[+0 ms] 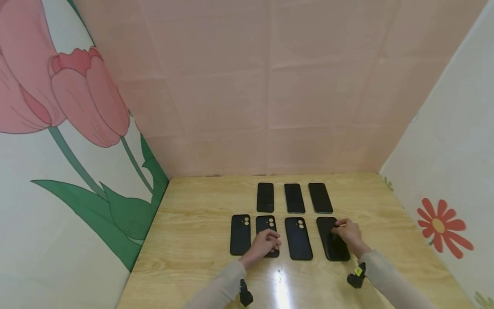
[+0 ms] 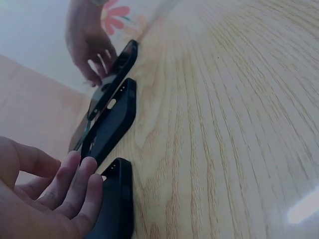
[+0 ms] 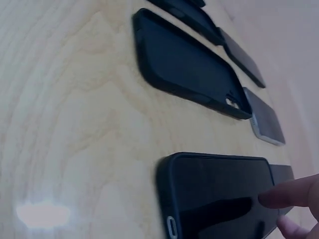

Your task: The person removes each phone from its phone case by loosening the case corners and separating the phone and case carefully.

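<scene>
A black phone [image 1: 336, 249] lies screen up inside a black case at the right end of the front row. My right hand [image 1: 350, 235] is over its upper part, and in the right wrist view a fingertip [image 3: 276, 195] meets the dark screen. Over the second phone case [image 1: 273, 254] from the left hovers my left hand [image 1: 263, 243], its fingers loosely bent with nothing in them. That hand covers the case's middle. Two more vacant black cases, the leftmost case [image 1: 240, 240] and the third case [image 1: 299, 242], lie with their insides up.
Behind the cases, three dark phones lie in a row: a left phone [image 1: 265, 197], a middle phone [image 1: 295, 198] and a right phone [image 1: 320, 198]. The wooden table [image 1: 193, 240] meets a pinkish covered wall [image 1: 266, 107] at the back, with painted walls on both sides.
</scene>
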A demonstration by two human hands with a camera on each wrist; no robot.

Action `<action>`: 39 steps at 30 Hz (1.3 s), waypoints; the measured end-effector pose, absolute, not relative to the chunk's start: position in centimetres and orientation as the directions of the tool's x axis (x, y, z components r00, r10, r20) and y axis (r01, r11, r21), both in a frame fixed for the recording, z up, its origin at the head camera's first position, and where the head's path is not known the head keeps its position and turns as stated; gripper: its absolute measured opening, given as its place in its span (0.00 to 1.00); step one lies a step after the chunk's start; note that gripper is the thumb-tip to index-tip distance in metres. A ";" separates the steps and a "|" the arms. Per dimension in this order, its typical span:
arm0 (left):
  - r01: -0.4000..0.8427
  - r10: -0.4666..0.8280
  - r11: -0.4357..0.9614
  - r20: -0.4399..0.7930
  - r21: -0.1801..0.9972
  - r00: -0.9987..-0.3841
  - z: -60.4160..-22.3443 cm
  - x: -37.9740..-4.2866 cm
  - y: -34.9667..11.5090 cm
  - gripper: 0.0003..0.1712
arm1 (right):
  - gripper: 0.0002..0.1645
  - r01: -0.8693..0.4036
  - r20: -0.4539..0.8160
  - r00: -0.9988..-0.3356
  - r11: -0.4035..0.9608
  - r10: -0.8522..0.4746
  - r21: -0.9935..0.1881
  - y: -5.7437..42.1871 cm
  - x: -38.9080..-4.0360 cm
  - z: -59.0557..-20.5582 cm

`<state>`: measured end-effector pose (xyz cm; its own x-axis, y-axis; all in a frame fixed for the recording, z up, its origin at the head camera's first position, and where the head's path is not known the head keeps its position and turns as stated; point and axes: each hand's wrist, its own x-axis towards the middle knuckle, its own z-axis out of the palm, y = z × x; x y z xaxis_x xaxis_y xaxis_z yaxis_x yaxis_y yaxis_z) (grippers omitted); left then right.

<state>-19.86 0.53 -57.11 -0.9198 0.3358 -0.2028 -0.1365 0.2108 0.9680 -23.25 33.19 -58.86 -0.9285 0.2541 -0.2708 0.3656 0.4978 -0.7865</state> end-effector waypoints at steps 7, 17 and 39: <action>-0.138 0.317 0.207 -0.200 0.968 -0.927 -58.1 -20.0 -0.5 0.09 | 0.37 0.397 -0.286 -0.916 0.536 0.282 -0.745 32.7 -23.1 -59.4; -0.139 0.291 0.211 -0.198 0.967 -0.936 -58.4 -20.0 -0.8 0.08 | 0.48 0.425 -0.350 -0.904 0.618 0.247 -0.662 32.3 -23.8 -59.2; -0.121 0.280 0.225 -0.183 0.967 -0.942 -58.0 -20.2 -0.8 0.10 | 0.31 0.478 -0.436 -0.875 0.528 0.211 -0.702 33.2 -24.3 -59.4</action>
